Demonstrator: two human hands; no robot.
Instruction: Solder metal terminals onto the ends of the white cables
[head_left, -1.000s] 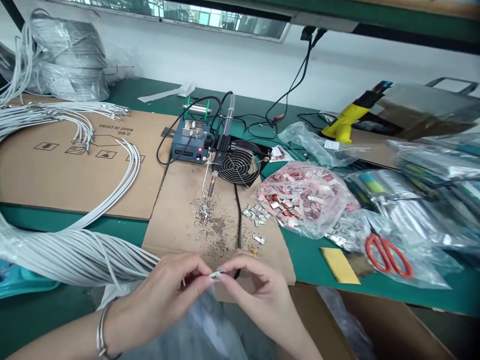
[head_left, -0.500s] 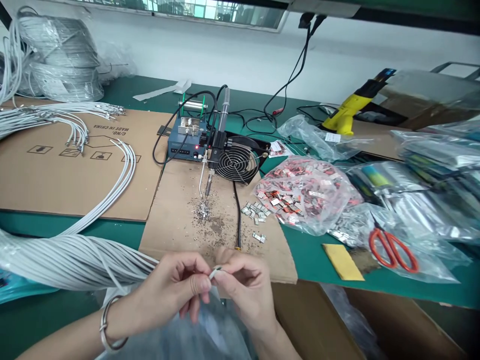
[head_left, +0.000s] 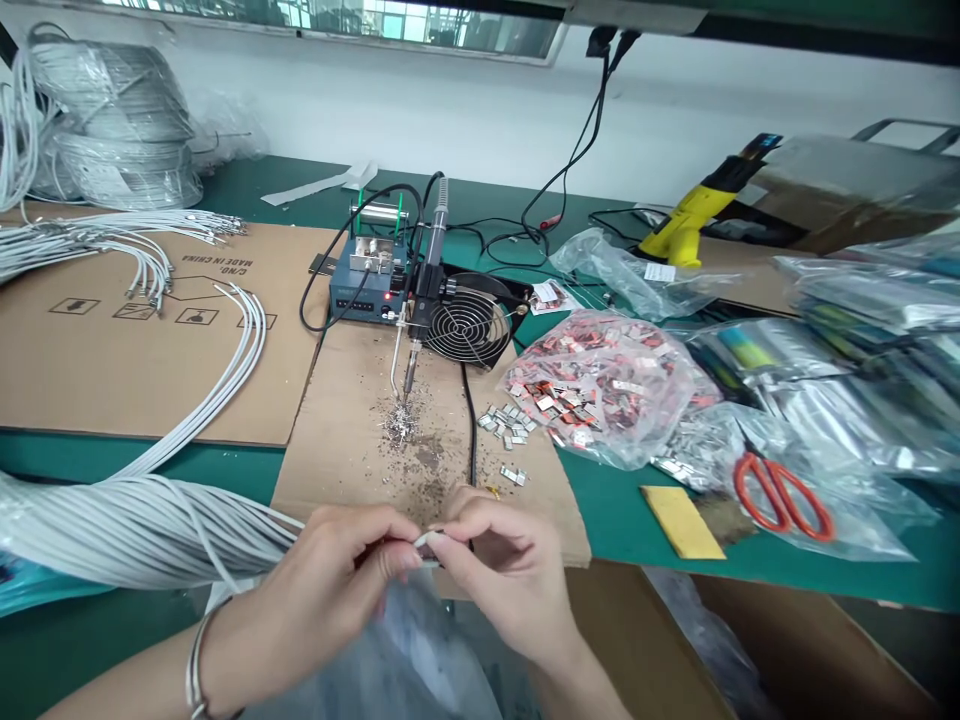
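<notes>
At the front edge of the brown cardboard [head_left: 352, 440], my left hand [head_left: 330, 580] pinches a short piece of white cable [head_left: 427, 540] between thumb and forefinger. My right hand [head_left: 510, 570] meets it fingertip to fingertip, closed on the same cable's end; fine detail there is hidden by the fingers. Left of my hands lies a thick bundle of white cables [head_left: 142, 525]. Beyond them a soldering iron [head_left: 431, 270] points down at solder scraps [head_left: 403, 422], in front of a blue soldering station [head_left: 364, 290]. Small metal connectors [head_left: 508, 425] lie to the right.
A round black fan [head_left: 469, 325] stands behind the cardboard. To the right are a bag of red and silver connectors [head_left: 615, 385], a yellow sponge [head_left: 682, 522], orange-handled scissors [head_left: 784, 495] and a yellow heat gun [head_left: 690, 225]. Wrapped cable coils [head_left: 112, 120] sit back left.
My fingertips have shifted on the white cable, and my right hand has moved slightly right. The whole view has shifted a little to the left.
</notes>
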